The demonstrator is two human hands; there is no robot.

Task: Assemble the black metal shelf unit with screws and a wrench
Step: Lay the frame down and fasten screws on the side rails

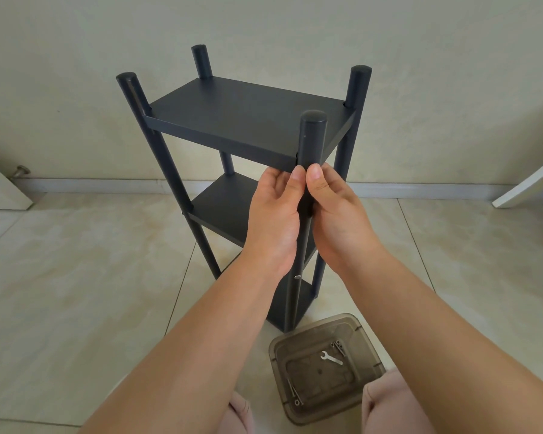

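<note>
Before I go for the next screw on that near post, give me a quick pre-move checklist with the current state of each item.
1. Shelf unit upright on the floor: ok.
2. Near post steadied: ok, left hand and right hand both grip it below the top shelf.
3. Wrench available: ok, lying in the brown tray.
4. Spare screws in the tray: ok, several visible.
5. Screw lower on the near post fully seated: cannot tell.
6. A hand free to pick up the tool: not ok, both occupied.

pale plaster wall [264,26], grey skirting [107,184], glossy beige floor tiles [76,277].
</note>
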